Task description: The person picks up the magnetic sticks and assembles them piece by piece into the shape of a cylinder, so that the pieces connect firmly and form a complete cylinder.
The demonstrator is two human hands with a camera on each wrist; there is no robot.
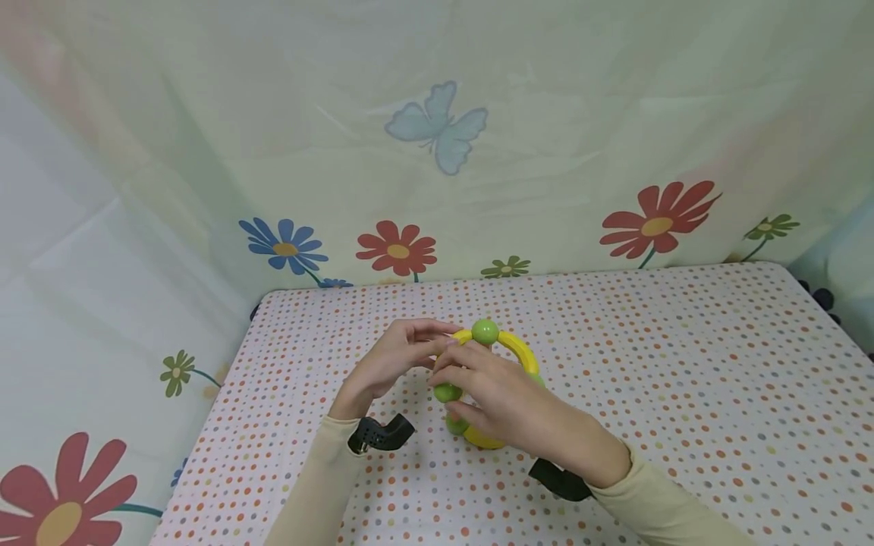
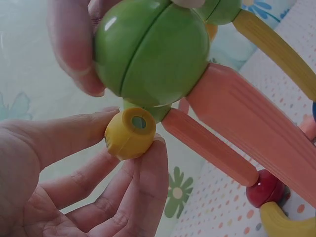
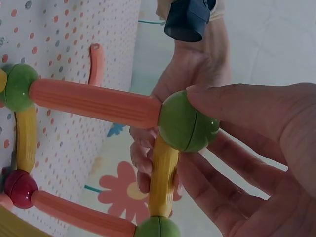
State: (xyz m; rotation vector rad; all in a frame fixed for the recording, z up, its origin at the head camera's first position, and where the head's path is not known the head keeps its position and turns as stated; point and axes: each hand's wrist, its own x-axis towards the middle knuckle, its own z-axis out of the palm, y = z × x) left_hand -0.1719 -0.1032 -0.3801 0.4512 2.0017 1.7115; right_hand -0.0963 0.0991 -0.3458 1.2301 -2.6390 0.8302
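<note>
A toy frame of rods and balls stands upright between both hands. My right hand [image 1: 501, 390] pinches a green ball [image 3: 187, 121] at one corner, thumb on one side and fingers on the other. An orange rod [image 3: 94, 101] runs from that ball to another green ball [image 3: 20, 86]. My left hand [image 2: 98, 197] holds a short yellow rod [image 2: 130, 133] between thumb and fingertips, its hollow end showing close under the large green ball [image 2: 153, 49]. In the head view, my hands overlap and hide much of the frame.
A loose orange rod [image 3: 97, 64] lies on the dotted table cover [image 1: 649, 364]. Lower on the frame are a red ball [image 2: 265, 188] and a curved yellow rod [image 2: 289, 219]. A flowered curtain [image 1: 546, 136] hangs behind the table.
</note>
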